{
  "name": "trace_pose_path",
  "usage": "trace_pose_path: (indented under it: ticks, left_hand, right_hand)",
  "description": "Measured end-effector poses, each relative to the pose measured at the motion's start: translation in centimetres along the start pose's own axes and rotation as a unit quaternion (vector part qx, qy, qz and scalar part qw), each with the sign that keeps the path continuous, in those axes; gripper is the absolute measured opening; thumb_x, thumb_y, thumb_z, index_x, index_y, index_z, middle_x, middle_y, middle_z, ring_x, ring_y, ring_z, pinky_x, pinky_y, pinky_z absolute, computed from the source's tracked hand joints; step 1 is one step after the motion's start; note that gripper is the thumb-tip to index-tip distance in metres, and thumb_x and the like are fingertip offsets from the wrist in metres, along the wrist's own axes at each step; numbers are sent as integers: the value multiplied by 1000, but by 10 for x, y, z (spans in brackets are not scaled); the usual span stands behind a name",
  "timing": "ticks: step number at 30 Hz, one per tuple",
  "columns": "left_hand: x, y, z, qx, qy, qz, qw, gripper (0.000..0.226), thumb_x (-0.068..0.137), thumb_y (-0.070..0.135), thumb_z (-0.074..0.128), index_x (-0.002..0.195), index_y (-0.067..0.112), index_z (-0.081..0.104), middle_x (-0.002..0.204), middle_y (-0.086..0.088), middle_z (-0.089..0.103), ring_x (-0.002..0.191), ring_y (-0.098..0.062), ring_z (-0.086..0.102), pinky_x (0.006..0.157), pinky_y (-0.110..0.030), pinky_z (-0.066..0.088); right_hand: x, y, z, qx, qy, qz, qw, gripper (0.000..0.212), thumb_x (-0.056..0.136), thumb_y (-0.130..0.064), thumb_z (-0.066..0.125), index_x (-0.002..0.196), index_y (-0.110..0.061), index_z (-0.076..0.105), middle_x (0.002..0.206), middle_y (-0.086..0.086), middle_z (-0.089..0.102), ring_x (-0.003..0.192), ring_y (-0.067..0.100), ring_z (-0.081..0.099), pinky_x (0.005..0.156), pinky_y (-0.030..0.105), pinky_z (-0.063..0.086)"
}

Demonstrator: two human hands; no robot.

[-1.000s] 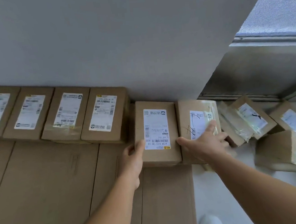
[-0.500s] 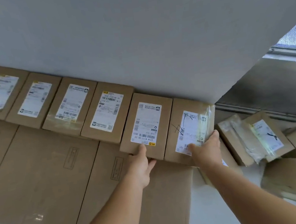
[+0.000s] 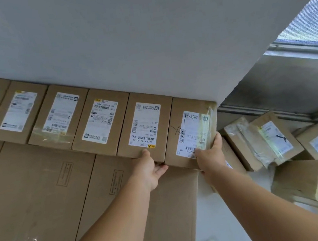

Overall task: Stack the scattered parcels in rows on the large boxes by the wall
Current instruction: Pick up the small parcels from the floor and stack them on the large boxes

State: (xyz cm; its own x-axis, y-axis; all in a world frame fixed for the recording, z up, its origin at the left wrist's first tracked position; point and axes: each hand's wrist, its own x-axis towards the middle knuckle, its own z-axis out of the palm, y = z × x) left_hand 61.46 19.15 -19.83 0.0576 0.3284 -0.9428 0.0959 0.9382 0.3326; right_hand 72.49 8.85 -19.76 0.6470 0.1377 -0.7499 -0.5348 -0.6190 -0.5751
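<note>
Row of parcels (image 3: 100, 122) sits flat on the large boxes (image 3: 44, 189), back edges against the wall (image 3: 126, 36), labels up, sides touching. Left hand (image 3: 149, 169) is at the near edge of the second-from-right parcel (image 3: 145, 127): thumb on the top face by the label, fingers curled under the front edge, so that grip is pinching the parcel's near lip. Right hand (image 3: 210, 158) is on the end parcel (image 3: 190, 133), at the near right corner: thumb along the taped right side, palm over the corner, fingers hidden below; grip closed on that corner. End parcel touches its neighbour and its near right corner overhangs the large box edge. Loose parcels (image 3: 263, 139) lie scattered on the floor (image 3: 231, 210) to the right, tilted, some overlapping.
</note>
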Motion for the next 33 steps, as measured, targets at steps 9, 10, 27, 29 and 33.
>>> trace_pose_path:
  ticks: [9,10,27,29,33]
  left_hand:
    - [-3,-8,6,-13,59,45,997,35,103,27,40,133,10,43,122,-15,56,88,-25,62,75,-39,54]
    - [-4,-11,7,-13,62,51,997,35,102,27,41,133,11,43,124,-14,55,94,-25,61,76,-37,54]
    - [-102,-98,-8,180,26,116,976,91,83,64,49,153,30,1,154,-3,31,135,-29,40,109,-51,35]
    - [-119,-118,-8,194,7,124,973,87,85,61,49,152,31,3,153,-1,32,134,-28,42,109,-50,36]
    - [-143,-160,-1,244,-33,102,964,94,78,68,50,152,34,4,150,2,37,131,-25,45,108,-47,37]
  right_hand:
    - [6,3,-6,-59,-32,-13,998,76,91,-12,45,147,-40,3,135,5,45,100,29,56,68,38,49]
    - [7,1,-8,-53,-45,-9,998,75,91,-12,45,147,-39,3,134,6,46,100,28,55,66,36,47]
    - [-101,28,-107,31,-33,17,999,78,92,-46,51,154,-30,6,157,-4,20,138,27,29,97,41,32]
    - [-115,42,-127,29,-27,16,999,79,92,-45,53,154,-26,8,155,-1,25,136,26,33,89,35,30]
    - [-126,66,-166,27,-7,18,999,83,90,-44,57,154,-23,9,156,0,24,137,25,33,92,35,32]
